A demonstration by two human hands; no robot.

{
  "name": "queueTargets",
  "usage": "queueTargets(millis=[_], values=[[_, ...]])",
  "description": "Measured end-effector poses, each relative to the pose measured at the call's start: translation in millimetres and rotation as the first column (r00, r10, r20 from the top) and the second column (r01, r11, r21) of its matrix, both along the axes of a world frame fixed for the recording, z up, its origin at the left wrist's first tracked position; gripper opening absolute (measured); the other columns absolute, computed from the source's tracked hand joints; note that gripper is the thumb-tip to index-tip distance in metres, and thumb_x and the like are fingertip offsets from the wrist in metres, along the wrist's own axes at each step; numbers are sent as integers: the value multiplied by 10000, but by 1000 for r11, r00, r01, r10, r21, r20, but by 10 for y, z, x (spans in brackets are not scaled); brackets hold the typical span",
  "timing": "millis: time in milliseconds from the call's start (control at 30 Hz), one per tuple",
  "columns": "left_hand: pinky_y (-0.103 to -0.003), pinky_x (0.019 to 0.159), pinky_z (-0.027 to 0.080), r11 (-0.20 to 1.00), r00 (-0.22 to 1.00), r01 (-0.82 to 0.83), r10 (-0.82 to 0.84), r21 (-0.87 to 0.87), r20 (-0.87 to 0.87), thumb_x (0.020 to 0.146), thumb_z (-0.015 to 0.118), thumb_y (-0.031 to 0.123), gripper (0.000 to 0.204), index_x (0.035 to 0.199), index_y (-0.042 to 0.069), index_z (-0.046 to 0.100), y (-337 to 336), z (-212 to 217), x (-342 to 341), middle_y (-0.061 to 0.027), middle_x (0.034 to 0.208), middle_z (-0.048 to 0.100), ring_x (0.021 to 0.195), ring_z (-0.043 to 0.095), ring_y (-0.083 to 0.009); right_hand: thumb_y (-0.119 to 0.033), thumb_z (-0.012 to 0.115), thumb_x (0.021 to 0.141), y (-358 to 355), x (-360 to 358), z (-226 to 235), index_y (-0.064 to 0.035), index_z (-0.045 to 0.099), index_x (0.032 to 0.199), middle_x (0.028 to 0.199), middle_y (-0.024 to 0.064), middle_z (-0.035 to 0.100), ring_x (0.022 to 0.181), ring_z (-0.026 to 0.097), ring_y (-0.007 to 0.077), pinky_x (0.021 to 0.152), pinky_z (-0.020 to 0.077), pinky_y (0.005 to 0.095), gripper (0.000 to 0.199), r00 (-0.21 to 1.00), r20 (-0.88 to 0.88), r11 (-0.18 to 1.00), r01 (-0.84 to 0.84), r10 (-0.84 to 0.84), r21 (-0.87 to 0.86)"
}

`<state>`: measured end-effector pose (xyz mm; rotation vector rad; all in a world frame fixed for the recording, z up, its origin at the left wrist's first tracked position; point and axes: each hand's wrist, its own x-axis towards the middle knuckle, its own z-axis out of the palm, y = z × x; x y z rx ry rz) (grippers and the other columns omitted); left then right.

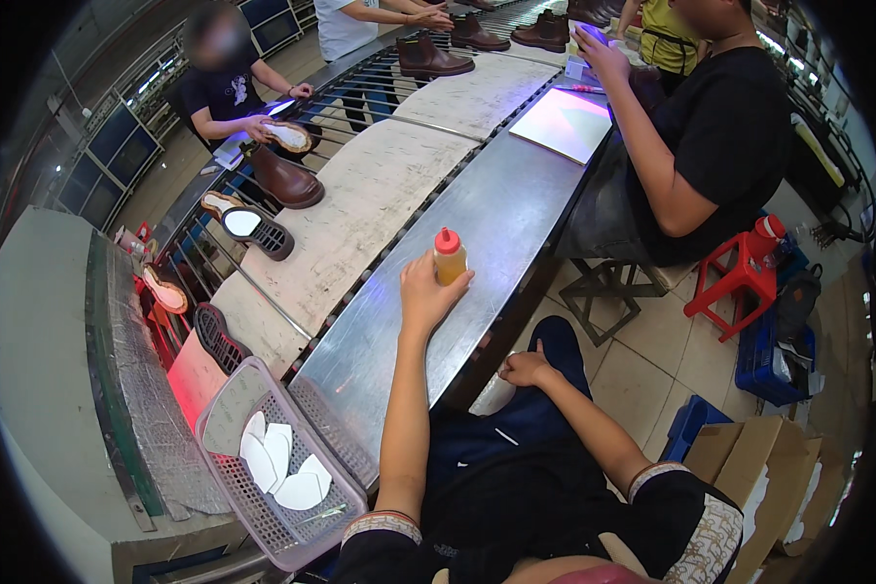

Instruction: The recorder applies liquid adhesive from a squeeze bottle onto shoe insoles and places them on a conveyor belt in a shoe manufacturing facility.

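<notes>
My left hand [428,295] is wrapped round a squeeze bottle [450,261] with a red cap and amber liquid inside. The bottle is upright over the metal work table [399,341]; whether its base touches the metal is hidden. My right hand [526,369] lies low by my dark-trousered leg, its fingers curled closed. What it holds, if anything, cannot be made out. Just below it is a whitish, see-through object [492,394] of unclear kind. To the left of my left forearm, a grey plastic basket [292,545] holds several white insole-shaped pieces [273,453].
Beyond the table runs a conveyor [360,185] with brown boots [284,180] and shoe soles [259,232]. A person in black [720,146] sits at my right by a white board [565,125]. Another person [229,92] handles a sole across the belt. A red stool [735,277] and boxes [759,487] stand right.
</notes>
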<state>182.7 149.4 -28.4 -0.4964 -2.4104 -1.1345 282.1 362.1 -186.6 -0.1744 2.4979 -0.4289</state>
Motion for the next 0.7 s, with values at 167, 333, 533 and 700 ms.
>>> queueTargets(millis=[167,333,533,700], values=[[-434,872,455,1000,1000,-2,2,3,-6,718,814,405,481,1016,63,656,-5,-9,-1,-137,957,689,927,627,-340,-446,567,886,-17,11,19,-146,749,978,1045,113,725,1152,620,310,1109,18,722,362,1000,-10,1000,-1,1,5],[-432,867,459,1000,1000,-3,3,3,-15,715,818,404,482,1020,66,657,-25,-22,-5,-134,963,691,930,628,-340,-447,563,888,-33,16,28,-149,752,971,1057,120,722,1156,617,318,1109,16,722,362,1000,-6,1000,-7,7,2],[-429,853,464,1000,1000,-9,9,-10,-20,715,818,407,480,1015,67,660,-35,-11,20,-129,948,690,917,629,-335,-443,566,888,-45,26,34,-151,752,973,1055,117,723,1157,617,318,1107,18,725,357,1000,-9,1000,-9,10,1],[-431,852,461,1000,1000,-2,2,7,-8,713,818,409,475,1005,68,662,-37,-6,24,-129,938,688,907,627,-335,-443,572,886,-41,30,6,-149,750,970,1041,114,727,1146,624,312,1105,15,730,353,1000,-13,1000,-13,14,20]])
